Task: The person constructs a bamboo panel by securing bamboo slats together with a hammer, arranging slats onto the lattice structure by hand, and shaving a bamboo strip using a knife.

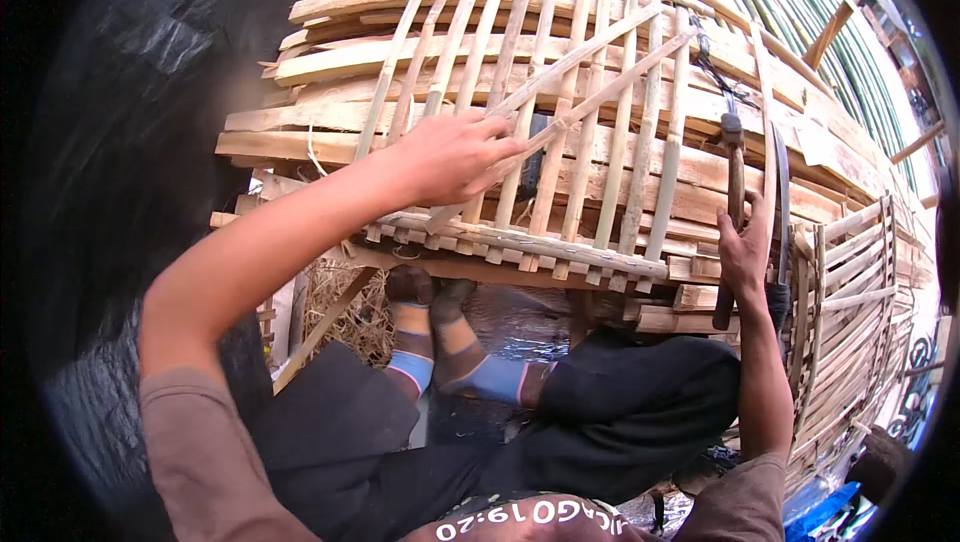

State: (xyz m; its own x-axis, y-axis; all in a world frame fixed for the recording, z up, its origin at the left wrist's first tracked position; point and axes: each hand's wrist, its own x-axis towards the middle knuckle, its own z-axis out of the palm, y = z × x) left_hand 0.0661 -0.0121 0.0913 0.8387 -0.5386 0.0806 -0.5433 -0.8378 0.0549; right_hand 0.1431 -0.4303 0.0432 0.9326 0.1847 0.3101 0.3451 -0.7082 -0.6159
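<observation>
A slatted bamboo panel [612, 167] lies in front of me, its thin slats set side by side between a long strip at the far edge and one at the near edge. My left hand [458, 160] is closed around two thin bamboo strips [600, 92], which slant up and to the right over the slats. To the right of the panel, my right hand [745, 242] grips a hammer [735, 147] by its wooden handle, head pointing away from me. Close beside that hand lies a long dark blade [781, 192]. A small black object [536, 157] shows between the slats.
Rough wooden boards [340, 67] are stacked beneath the panel. Another slatted panel [855, 292] stands at the right, and long bamboo poles [770, 2] lie at the back. Black plastic sheeting [130, 142] hangs on the left. Straw [345, 312] lies near my feet.
</observation>
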